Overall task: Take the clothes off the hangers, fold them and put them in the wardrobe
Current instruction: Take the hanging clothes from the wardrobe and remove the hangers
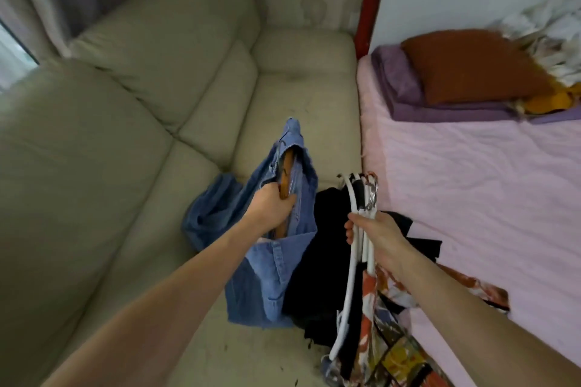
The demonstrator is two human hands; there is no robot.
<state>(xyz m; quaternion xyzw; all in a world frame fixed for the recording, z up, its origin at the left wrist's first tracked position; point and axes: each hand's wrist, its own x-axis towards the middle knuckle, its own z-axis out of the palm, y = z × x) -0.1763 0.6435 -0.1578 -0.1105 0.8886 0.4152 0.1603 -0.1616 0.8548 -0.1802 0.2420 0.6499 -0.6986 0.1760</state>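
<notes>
Left hand [273, 206] grips the wooden hanger [66, 173] inside the blue shirt [276, 264], over the sofa [125, 135]. Soft, light, limp cloth; best taken at the shoulders. Right hand [374, 229] clamps a bundle of white hangers [355, 248] bearing dark and patterned clothes, near the bed [471, 182].

Both arms out fwd; left grip [273, 204] curled tight, right grip [375, 231] curled tight, knuckles up.

text: none readable | labels: none | view: perhaps too blurred
</notes>
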